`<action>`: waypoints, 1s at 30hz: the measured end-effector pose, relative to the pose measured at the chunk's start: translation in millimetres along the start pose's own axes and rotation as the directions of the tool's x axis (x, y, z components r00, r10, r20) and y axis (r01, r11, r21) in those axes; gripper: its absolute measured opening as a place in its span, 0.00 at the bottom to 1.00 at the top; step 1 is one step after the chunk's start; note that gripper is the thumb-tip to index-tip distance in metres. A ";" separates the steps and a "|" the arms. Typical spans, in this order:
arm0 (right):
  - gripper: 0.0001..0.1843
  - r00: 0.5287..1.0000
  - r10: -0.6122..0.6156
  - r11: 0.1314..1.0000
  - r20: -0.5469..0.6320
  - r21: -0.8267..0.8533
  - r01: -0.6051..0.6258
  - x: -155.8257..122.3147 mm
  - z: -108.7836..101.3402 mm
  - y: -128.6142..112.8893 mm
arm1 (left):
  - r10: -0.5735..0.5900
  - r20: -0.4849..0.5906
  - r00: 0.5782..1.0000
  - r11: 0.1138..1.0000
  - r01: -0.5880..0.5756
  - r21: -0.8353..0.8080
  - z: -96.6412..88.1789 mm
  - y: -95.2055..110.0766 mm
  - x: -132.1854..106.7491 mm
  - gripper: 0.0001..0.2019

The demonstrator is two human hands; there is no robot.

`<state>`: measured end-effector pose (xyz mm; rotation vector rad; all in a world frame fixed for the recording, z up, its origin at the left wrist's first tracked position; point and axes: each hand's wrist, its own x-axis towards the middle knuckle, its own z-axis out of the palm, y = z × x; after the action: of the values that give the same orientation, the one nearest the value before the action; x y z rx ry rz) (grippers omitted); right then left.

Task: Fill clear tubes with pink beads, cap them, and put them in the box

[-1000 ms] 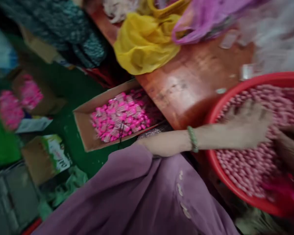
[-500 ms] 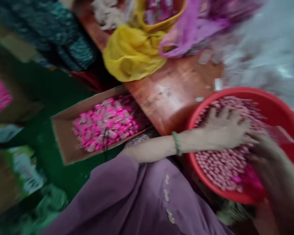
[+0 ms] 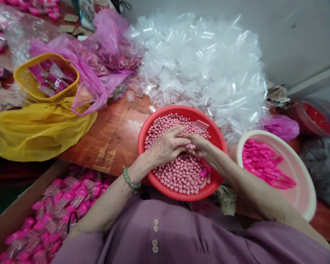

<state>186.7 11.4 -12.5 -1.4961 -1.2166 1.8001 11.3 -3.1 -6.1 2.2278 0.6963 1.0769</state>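
Note:
Both my hands are inside a red bowl (image 3: 145, 126) full of small pink balls (image 3: 181, 174), at the table's near edge. My left hand (image 3: 166, 146), with a green bead bracelet (image 3: 129, 179) on its wrist, reaches in from the left, its fingers drawn together against my right hand. My right hand (image 3: 200, 145) is curled, fingertips meeting the left over a small pink thing that I cannot make out. A small clear bag (image 3: 202, 124) lies on the balls just beyond the fingers. A pink spoon (image 3: 204, 172) rests in the bowl under my right wrist.
A white bowl (image 3: 305, 198) of pink spoons (image 3: 264, 165) stands to the right. Behind it lies a big heap of clear bags (image 3: 203, 62). A yellow basket (image 3: 27, 82), yellow bag (image 3: 38, 128) and pink bags (image 3: 104, 55) lie left. A cardboard box (image 3: 16, 209) of pink packets (image 3: 66, 205) sits lower left.
The view has swung from the floor and box on the left up to the table. My hands have come together at the middle of the red bowl.

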 end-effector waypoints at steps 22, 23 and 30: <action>0.13 0.767 -0.559 0.625 -0.314 -0.768 0.142 -46.8 -49.2 -25.0 | -0.508 0.089 0.856 0.462 0.359 -0.811 -21.9 17.8 5.1 0.14; 0.13 0.739 -0.589 0.586 -0.327 -0.802 0.113 -44.8 -53.1 -22.2 | -0.506 0.094 0.857 0.452 0.357 -0.817 -21.1 18.8 5.2 0.14; 0.14 0.768 -0.577 0.213 -0.277 -0.959 -0.186 -23.5 -52.3 -13.2 | -0.539 0.150 0.829 0.378 0.398 -0.836 -20.9 30.2 5.7 0.17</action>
<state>240.6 15.0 10.9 -2.0723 -2.1675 -0.0217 3.5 -15.3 28.1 0.9897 0.6129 0.9671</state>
